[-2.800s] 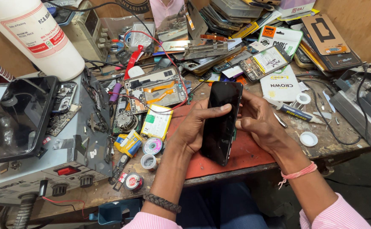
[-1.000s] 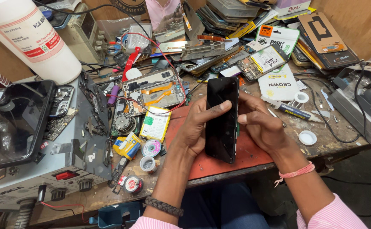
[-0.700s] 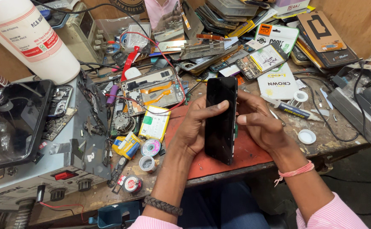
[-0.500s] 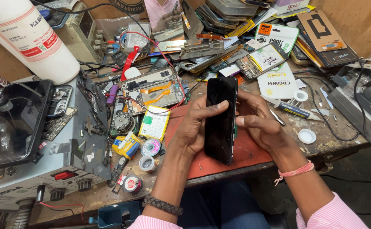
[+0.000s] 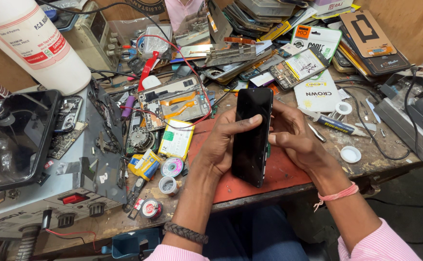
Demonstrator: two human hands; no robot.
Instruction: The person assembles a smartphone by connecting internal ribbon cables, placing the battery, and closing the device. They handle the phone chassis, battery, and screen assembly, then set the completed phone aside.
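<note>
Head view: phone (image 5: 251, 135) between both hands.

left hand (image 5: 221, 145): fingers curled, thumb laid across in front | right hand (image 5: 293, 137): cupped, fingers bent inward | forearms converged

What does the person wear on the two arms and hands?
Both hands are bare. The left wrist carries a dark braided band, the right wrist a thin pink thread. Both sleeves are pink with fine white stripes: left sleeve, right sleeve.
</note>
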